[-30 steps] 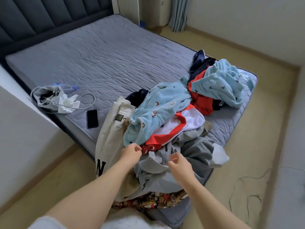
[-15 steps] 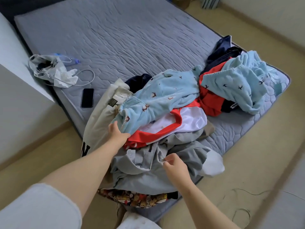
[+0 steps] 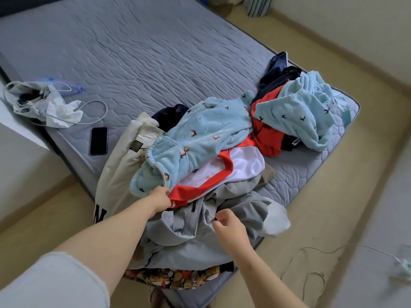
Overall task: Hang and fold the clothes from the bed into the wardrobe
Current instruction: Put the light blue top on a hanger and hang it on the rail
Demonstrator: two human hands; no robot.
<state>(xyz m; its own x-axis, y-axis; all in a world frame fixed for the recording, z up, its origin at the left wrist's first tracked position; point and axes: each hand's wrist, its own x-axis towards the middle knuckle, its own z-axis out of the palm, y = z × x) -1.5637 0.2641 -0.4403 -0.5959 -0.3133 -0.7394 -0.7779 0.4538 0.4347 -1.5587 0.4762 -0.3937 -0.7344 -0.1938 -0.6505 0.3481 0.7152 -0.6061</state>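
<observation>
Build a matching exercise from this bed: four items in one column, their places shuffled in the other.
1. phone
2. cream garment
3. cartoon-print fabric
4. red-and-white garment

A. bottom of the pile, at the near mattress corner
B. partly under the light blue fleece
C. flat on bare mattress, left of the pile
D. draped over the mattress edge

Pairs: 1-C, 2-D, 3-A, 4-B.

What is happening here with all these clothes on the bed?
A person is sorting a clothes pile at the corner of the bed. The left hand grips the hem of the light blue fleece garment; the right hand pinches the grey garment below it. Nothing is folded yet, and no wardrobe is in view.
</observation>
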